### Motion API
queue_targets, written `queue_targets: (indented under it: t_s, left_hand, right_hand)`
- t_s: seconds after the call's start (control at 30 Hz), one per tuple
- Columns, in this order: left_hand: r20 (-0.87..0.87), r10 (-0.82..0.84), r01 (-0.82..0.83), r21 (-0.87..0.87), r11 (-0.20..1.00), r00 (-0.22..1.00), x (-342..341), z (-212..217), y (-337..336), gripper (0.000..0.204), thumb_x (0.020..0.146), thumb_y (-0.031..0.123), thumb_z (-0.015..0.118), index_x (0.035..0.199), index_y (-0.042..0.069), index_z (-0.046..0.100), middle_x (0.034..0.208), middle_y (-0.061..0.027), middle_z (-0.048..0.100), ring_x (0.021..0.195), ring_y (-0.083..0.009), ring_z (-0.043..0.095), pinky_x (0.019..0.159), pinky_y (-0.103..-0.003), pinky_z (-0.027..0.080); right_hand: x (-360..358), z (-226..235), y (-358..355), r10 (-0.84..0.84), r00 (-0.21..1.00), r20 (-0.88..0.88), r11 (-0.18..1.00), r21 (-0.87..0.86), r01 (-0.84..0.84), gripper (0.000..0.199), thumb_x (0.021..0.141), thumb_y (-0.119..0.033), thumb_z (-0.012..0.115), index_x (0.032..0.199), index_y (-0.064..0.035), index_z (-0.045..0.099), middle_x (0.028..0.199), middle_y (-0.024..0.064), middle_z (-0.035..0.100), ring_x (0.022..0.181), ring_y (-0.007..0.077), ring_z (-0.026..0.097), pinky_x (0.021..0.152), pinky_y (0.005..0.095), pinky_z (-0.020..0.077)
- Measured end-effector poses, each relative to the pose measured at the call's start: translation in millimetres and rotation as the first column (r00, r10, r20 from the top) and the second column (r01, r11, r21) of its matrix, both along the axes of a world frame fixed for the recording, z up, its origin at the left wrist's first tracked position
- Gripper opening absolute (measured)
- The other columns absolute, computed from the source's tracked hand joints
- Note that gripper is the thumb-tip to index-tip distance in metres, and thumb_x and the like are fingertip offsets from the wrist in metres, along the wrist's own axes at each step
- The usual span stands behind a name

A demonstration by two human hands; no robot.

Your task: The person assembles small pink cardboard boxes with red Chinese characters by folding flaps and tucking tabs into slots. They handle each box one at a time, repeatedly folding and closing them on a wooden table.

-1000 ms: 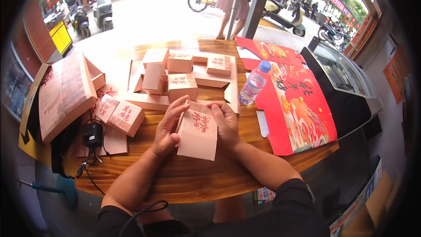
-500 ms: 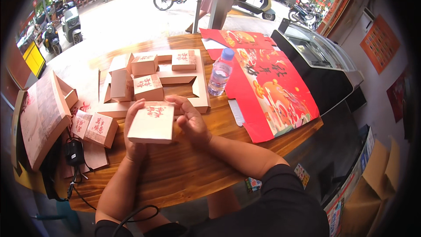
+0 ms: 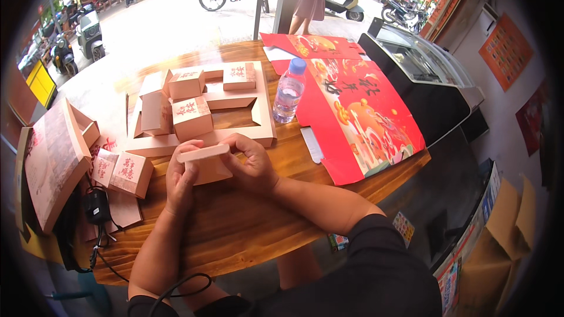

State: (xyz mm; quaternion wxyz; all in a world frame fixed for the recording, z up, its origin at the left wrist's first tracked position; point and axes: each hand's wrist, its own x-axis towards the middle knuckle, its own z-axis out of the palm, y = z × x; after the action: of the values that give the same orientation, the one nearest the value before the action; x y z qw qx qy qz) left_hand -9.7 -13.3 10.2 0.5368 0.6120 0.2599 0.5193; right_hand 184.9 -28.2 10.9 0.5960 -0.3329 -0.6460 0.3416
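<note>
Between both hands I hold a small pinkish cardboard box (image 3: pixel 207 165), tilted so that a narrow edge faces up and its side faces me. My left hand (image 3: pixel 181 177) grips its left end, thumb on the near side. At the right end, the fingers of my right hand (image 3: pixel 251 163) are closed around it. Just beyond lies a pink cardboard tray frame (image 3: pixel 267 120) with rectangular openings. Several small boxes of the same kind, such as the one nearest my hands (image 3: pixel 191 117), stand in and on it.
Left of me are two small boxes (image 3: pixel 132 173), a large pink box lid (image 3: pixel 56 161) and a black adapter (image 3: pixel 96 205) with cables. A water bottle (image 3: pixel 289 95) stands beside a flat red printed carton (image 3: pixel 370 117). A glass-topped display case (image 3: pixel 423 64) borders the table's right side.
The box in my hands has tipped, its printed face turning away so an edge now shows. My right hand has closed onto it from a looser, more open pose.
</note>
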Motion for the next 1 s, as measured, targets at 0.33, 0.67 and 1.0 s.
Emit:
queue_targets:
  t_s: [0.33, 0.67, 1.0]
  left_hand:
    - [0.144, 0.032, -0.029, -0.022, 0.999, 0.989, 1.4, -3.1, 1.7, 0.023, 0.094, 0.019, 0.067, 0.109, 0.003, 0.061, 0.111, -0.0086, 0.064, 0.107, -0.0164, 0.059, 0.094, -0.029, 0.045]
    - [0.141, 0.070, -0.083, 0.085, 0.993, 0.987, -1.8, -9.7, 7.7, 0.043, 0.085, 0.039, 0.076, 0.104, 0.003, 0.063, 0.111, -0.0108, 0.064, 0.107, -0.0193, 0.059, 0.095, -0.033, 0.045]
    - [0.068, 0.047, -0.056, 0.130, 0.990, 0.997, -2.1, -5.5, 5.6, 0.036, 0.088, 0.029, 0.074, 0.109, 0.002, 0.062, 0.117, -0.0127, 0.060, 0.112, -0.0210, 0.055, 0.099, -0.034, 0.042]
  right_hand:
    - [-2.0, -5.2, 1.5, 0.023, 0.993, -0.119, 0.999, -0.040, -0.028, 0.012, 0.096, -0.013, 0.062, 0.106, -0.0049, 0.063, 0.097, 0.0043, 0.061, 0.084, 0.0089, 0.056, 0.073, 0.0244, 0.0475]
    - [1.7, 9.3, -0.1, 0.139, 0.990, -0.019, 0.960, 0.250, -0.129, 0.024, 0.096, -0.023, 0.061, 0.112, -0.0052, 0.062, 0.118, 0.0122, 0.057, 0.112, 0.0219, 0.054, 0.091, 0.0329, 0.0458]
    - [2.7, 3.7, 0.1, 0.085, 0.995, 0.046, 0.979, 0.180, -0.092, 0.019, 0.088, -0.008, 0.061, 0.107, -0.0043, 0.061, 0.117, 0.0133, 0.055, 0.110, 0.0243, 0.054, 0.097, 0.0346, 0.0432]
